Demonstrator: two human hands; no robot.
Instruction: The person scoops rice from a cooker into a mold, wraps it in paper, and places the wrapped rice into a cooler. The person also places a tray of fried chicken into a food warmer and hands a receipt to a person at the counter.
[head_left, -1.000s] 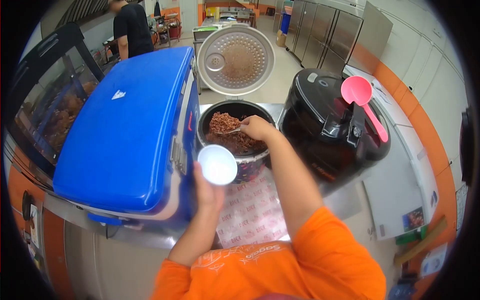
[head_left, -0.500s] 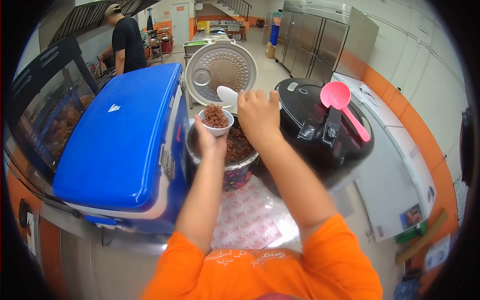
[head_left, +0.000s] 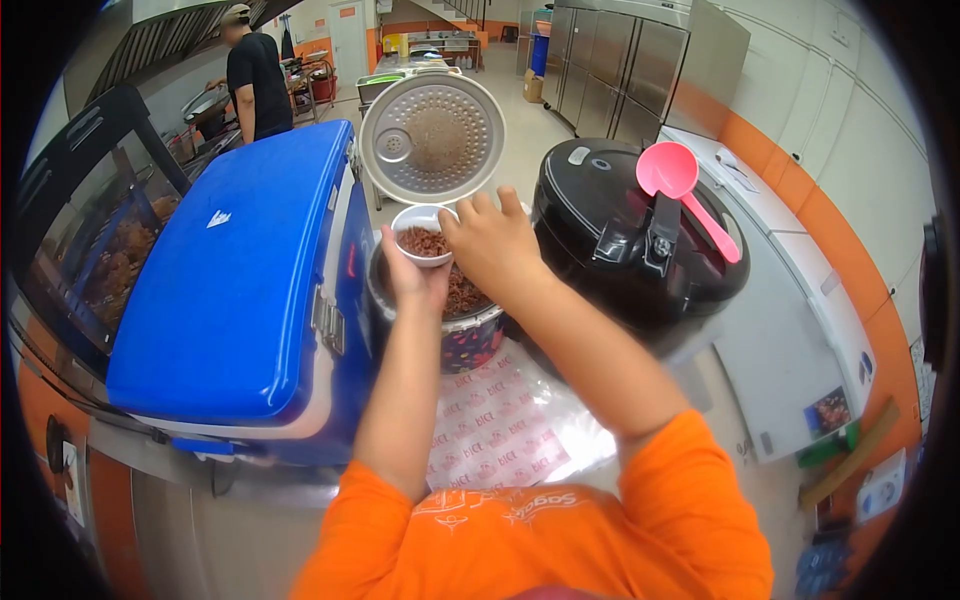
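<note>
My left hand (head_left: 418, 285) is closed round a small white bowl (head_left: 427, 262) from below and the left side. Reddish-brown cooked rice (head_left: 421, 242) lies in the bowl, lower than its rim. My right hand (head_left: 492, 237) is at the bowl's right edge, fingers curled round a white rice paddle, which is mostly hidden behind the hand and bowl. Beneath both hands stands a rice cooker with a flower-patterned body (head_left: 472, 347), holding more brown rice (head_left: 463, 296). Its dotted metal lid (head_left: 435, 140) is raised behind.
Left stands a blue cooler box (head_left: 225, 280), beside a glass display case (head_left: 125, 255). At right, a black cooker (head_left: 590, 215) carries a pink ladle (head_left: 672, 172). Printed paper (head_left: 495, 425) covers the counter in front. A person (head_left: 255, 85) in black stands farther back.
The paddle has come down from above the bowl and is now mostly out of sight. The rice, heaped above the rim before, now sits lower. The view has shifted slightly.
</note>
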